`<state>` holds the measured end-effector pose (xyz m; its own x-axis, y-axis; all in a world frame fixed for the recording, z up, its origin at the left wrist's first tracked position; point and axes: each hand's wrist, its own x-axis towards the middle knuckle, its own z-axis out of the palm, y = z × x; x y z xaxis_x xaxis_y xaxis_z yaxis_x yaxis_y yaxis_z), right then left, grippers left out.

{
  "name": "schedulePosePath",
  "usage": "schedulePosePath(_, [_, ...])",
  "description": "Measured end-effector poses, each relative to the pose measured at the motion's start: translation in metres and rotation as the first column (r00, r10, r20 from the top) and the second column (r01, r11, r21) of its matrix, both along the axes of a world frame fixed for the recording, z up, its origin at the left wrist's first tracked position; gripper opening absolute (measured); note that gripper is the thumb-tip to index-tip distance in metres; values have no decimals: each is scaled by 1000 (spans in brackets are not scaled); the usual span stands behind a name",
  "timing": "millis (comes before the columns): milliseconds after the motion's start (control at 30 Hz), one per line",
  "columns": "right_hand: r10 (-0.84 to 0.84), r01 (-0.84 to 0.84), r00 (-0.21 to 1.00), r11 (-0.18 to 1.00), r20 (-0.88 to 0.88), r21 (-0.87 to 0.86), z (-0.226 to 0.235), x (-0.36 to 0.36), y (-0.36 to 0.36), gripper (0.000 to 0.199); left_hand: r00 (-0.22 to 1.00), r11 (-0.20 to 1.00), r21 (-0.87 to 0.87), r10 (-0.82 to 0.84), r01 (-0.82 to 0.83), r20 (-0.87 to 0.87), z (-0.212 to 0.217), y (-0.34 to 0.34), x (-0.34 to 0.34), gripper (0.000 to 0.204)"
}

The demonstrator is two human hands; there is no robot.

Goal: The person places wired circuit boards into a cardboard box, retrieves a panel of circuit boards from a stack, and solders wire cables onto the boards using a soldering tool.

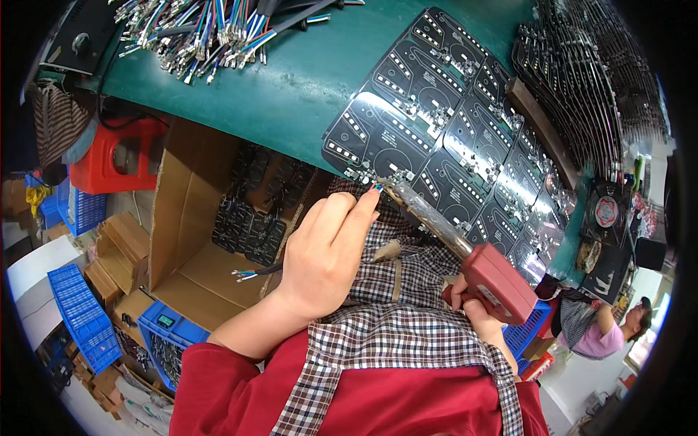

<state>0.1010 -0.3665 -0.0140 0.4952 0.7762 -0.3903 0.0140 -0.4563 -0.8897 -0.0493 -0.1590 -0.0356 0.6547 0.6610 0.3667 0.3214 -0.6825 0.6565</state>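
My left hand (323, 251) is closed round a dark cable, its fingers pinching the thin coloured wires (376, 187) against the near corner of a black circuit board panel (454, 134). The cable's other end, with bare coloured wires (249, 275), sticks out behind the hand. My right hand (476, 309) grips the dark red handle of a soldering gun (498, 283). Its long metal shaft reaches up and left, and the tip meets the board right beside the wires. The exact contact is too small to make out. The panel lies tilted on the green table (283, 94), overhanging its near edge.
Many loose cables (211, 36) lie at the far left of the table. Stacked boards (582, 87) stand at the right behind a wooden bar (542, 131). Below the table, a cardboard box (196, 218) holds boards. A red stool (120, 156) stands left; another person (600, 327) sits right.
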Motion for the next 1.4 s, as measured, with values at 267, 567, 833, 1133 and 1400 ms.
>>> schedulePosePath(267, [174, -175, 929, 984, 326, -27, -3, 7, -11, 41, 999, 1000, -10, -2, 1, -32, 5, -1, 1, 30])
schedulePosePath(567, [122, -110, 981, 990, 149, -88, 3, 5, -1, 38, 1000, 1000, -2, 16, -16, -27, 3, -3, 2, 33])
schedulePosePath(833, [148, -139, 969, 989, 200, -56, 2, 6, -2, 43, 1000, 1000, 0, -4, 4, -22, 3, 0, 1, 34])
schedulePosePath(1133, [144, -135, 979, 989, 147, -68, 0, 13, -11, 44, 998, 1000, -7, 1, -1, -61, 5, -2, 1, 34])
schedulePosePath(1400, [345, -242, 728, 938, 592, -250, -1, 8, -3, 27, 980, 997, 72, -11, 26, -200, 8, -5, 1, 34])
